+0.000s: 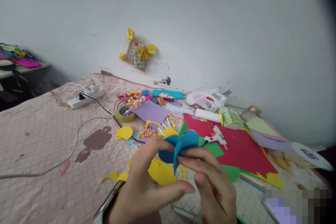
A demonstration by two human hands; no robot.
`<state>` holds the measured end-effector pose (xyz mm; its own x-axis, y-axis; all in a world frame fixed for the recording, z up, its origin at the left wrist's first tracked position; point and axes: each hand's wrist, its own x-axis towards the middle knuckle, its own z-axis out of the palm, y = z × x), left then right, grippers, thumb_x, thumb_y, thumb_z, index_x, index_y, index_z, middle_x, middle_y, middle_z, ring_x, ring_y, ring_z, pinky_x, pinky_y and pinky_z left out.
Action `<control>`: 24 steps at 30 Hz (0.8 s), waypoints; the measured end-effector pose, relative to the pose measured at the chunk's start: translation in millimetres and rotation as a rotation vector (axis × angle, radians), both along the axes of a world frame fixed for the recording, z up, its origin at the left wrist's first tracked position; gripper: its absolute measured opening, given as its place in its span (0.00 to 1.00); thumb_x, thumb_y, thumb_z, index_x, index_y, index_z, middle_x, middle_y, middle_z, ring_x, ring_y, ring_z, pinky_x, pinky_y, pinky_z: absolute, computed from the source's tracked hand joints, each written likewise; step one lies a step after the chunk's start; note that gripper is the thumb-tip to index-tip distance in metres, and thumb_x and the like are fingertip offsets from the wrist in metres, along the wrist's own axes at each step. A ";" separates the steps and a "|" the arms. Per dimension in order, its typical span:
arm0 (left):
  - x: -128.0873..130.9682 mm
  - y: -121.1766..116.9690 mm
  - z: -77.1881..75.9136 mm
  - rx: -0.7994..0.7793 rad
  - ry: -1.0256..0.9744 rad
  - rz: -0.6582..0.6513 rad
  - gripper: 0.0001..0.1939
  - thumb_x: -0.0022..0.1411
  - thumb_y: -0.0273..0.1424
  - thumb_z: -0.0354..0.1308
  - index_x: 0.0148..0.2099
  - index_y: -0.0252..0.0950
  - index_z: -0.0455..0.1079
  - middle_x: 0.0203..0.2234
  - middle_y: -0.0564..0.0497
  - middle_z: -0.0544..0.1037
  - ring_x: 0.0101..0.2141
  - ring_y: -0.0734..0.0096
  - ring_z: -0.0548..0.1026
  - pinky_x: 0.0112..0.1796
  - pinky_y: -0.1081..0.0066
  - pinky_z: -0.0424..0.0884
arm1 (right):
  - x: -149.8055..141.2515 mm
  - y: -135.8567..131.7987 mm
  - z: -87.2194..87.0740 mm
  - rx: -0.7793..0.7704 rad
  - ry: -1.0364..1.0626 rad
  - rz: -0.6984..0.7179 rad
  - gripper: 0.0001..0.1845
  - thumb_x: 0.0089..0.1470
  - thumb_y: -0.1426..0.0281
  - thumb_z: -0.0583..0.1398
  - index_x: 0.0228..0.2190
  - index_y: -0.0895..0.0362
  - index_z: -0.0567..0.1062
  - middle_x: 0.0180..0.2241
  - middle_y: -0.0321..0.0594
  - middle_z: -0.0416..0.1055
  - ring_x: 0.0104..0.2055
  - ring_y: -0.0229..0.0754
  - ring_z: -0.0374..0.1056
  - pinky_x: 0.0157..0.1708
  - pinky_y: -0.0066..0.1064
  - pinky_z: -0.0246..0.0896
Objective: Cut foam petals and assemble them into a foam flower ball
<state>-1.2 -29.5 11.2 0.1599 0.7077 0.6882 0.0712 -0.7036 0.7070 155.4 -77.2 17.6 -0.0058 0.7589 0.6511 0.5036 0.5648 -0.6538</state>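
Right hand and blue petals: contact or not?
Touching. The head view shows it: fingers of the right hand rest against the blue petals, with no gap at the fingertips.

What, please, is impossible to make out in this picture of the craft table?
All in the head view:
Curled blue petal-shaped piece: partly covered by the left hand and right hand.
Grey metal-bladed tool: lower end cut off by the bottom edge.
Crumpled white plastic bag: contents obscured by its folds.
Green-and-white rectangular box: printing too small and blurred to read.
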 end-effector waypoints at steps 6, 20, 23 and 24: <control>0.2 1.5 -8.6 -0.124 -0.063 -0.010 0.04 0.64 0.26 0.57 0.37 0.40 0.65 0.28 0.54 0.71 0.29 0.72 0.70 0.31 0.73 0.69 | 2.2 0.7 -8.0 0.071 0.145 -0.144 0.10 0.57 0.76 0.60 0.36 0.50 0.79 0.34 0.36 0.75 0.37 0.43 0.70 0.35 0.33 0.66; 1.4 4.2 -8.5 -0.122 -0.142 0.010 0.07 0.64 0.24 0.57 0.43 0.41 0.69 0.30 0.52 0.73 0.30 0.72 0.72 0.30 0.73 0.71 | 2.3 7.7 -16.1 0.125 0.234 -0.271 0.12 0.54 0.76 0.64 0.40 0.51 0.77 0.36 0.38 0.66 0.37 0.42 0.63 0.32 0.33 0.63; 2.9 4.0 -9.9 -0.171 -0.188 -0.004 0.14 0.63 0.23 0.57 0.50 0.43 0.66 0.36 0.49 0.74 0.34 0.69 0.75 0.33 0.71 0.73 | 1.3 7.2 -14.6 0.174 0.197 -0.254 0.15 0.53 0.80 0.63 0.40 0.50 0.77 0.37 0.39 0.66 0.40 0.43 0.64 0.34 0.33 0.63; 3.3 4.0 -10.3 -0.184 -0.205 -0.011 0.17 0.63 0.23 0.57 0.52 0.44 0.65 0.39 0.49 0.75 0.36 0.67 0.76 0.33 0.70 0.74 | 0.7 6.9 -13.9 0.189 0.183 -0.247 0.16 0.53 0.81 0.63 0.40 0.50 0.77 0.37 0.38 0.66 0.40 0.43 0.64 0.34 0.34 0.63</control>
<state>2.1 -25.5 0.9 0.0389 0.8230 0.5668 -0.0934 -0.5617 0.8220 156.2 -70.3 3.7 0.2924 0.5892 0.7532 0.5239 0.5603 -0.6416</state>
